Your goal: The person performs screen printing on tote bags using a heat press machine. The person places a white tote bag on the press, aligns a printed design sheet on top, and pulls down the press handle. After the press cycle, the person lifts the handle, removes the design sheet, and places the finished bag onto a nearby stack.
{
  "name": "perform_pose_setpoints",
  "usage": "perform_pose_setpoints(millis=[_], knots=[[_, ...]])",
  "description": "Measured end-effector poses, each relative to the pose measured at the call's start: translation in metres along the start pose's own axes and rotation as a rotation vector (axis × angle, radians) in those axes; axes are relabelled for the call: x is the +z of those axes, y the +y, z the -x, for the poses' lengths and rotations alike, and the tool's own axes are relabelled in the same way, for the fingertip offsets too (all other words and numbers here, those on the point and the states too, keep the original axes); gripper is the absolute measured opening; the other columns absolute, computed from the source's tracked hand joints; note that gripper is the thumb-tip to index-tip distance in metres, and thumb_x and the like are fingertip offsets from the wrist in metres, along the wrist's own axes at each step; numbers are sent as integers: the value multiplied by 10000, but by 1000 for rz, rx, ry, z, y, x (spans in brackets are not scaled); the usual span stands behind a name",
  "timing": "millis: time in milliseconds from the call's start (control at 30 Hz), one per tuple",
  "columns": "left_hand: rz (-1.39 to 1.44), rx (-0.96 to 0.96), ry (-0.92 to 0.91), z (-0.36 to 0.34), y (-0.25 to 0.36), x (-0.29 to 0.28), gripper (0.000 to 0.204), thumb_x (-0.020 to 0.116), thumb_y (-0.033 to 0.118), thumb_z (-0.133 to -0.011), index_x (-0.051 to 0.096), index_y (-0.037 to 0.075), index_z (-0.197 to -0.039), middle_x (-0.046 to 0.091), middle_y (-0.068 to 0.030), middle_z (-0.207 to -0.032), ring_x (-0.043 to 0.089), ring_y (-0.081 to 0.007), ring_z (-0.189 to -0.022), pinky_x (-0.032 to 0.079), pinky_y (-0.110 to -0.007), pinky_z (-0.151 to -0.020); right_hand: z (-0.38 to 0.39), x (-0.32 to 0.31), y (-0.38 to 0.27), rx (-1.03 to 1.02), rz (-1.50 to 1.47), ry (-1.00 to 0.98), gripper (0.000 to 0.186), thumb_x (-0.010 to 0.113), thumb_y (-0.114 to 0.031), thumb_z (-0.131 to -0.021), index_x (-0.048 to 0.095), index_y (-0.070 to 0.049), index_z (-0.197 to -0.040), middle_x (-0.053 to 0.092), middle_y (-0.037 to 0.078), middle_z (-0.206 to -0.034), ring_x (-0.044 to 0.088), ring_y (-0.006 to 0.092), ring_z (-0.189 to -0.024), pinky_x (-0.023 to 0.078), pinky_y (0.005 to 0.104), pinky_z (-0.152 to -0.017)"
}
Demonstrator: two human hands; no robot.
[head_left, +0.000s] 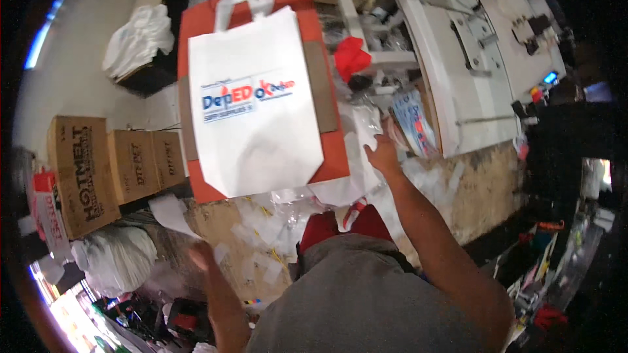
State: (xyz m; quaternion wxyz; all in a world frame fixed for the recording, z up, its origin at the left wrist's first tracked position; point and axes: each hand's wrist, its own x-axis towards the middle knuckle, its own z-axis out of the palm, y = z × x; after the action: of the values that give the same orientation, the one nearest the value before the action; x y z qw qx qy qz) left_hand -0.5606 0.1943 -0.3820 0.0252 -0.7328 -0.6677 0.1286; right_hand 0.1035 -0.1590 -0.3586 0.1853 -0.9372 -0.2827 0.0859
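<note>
In the head view, a flat white tote bag (261,150) with blue and red print lies face up on a red-orange rectangular board (335,160). Its fabric looks matte and smooth; the two soft loop handles stretch toward the board's far edge, and the bottom corners are cut at a slant. Grey-brown bands (319,85) show on the board at either side of the bag.

The right hand (384,155) is just beside the board's right edge, over a pale, glossy sheet (364,131); thumb and forefinger stand apart, but whether they pinch the sheet I cannot tell. The left hand (201,255) is blurred, near the lower end of a thin white sheet (171,214); I cannot tell whether its fingers hold it.

To the right, an open white frame with crossbars (396,60) contains crumpled clear plastic (394,40), a bright red, soft-looking piece (351,59) and a shiny packet with blue print (413,121). On the left stand brown cardboard boxes (84,176), their contents hidden. Nearer the person sits a bulging, wrinkled white plastic sack (118,258), contents also hidden. A crumpled white bundle (139,39) rests on a dark box (147,77).
</note>
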Motion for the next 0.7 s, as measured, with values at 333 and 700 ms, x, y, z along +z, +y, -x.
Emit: perform_pose_setpoints(millis=[333,700], knots=[[85,424,-757,305,40,123,443,535,409,-924,697,11,-818,712,-219,-890,692,-397,-852,532,-501,-750,4,43,8,279,271,-340,796,775,-530,-773,508,55,-1242,568,212,-1222,556,403,-1157,513,483,-934],[848,153,-423,186,146,20,363,642,346,-914,664,-7,-998,715,-204,-977,696,-369,-910,537,-452,-828,24,40,-23,551,114,-173,753,784,-461,-741,497,-18,-1278,498,185,-1313,483,388,-1244,456,568,-962]])
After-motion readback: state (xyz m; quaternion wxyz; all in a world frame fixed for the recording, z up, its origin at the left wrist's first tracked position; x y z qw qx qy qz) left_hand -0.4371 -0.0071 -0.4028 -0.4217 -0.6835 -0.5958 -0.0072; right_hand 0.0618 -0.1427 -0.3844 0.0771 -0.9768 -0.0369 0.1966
